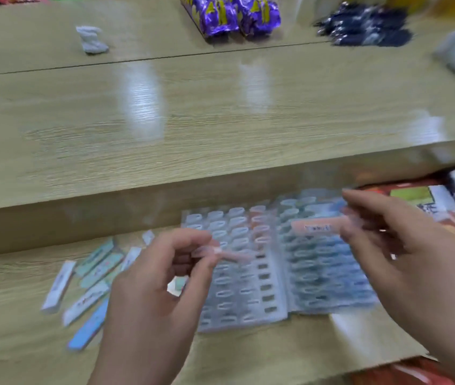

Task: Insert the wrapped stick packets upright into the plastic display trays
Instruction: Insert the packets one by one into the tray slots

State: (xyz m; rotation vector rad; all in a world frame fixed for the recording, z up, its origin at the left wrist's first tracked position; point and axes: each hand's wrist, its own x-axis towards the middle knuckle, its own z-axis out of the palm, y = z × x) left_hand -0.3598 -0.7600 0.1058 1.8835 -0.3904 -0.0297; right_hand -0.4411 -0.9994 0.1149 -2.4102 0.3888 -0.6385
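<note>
L hand (159, 276) has fingers curled, thumb + fingertips pinching one end of a pink packet (234, 255), which lies roughly level over the L tray (248, 309). R hand (404, 245) pinches an orange-pink packet (315, 227) by its R end, also held sideways, above the far part of the R tray (332, 284). Neither packet is in a slot. Both trays sit side by side, touching, on the lower wood shelf (12, 315). R tray looks mostly filled w/ blue tops. L tray shows rows of oval slots w/ some pinkish tops in a far column; too blurred to say more. Loose packets (87, 290), white, green + blue, lie flat in a scatter just L of the L hand. Printed box (410, 194) lies R of the trays. On the upper counter (220, 120): purple foil packs (232, 18), a small white lump (92, 40), a dark pile (365, 26).
</note>
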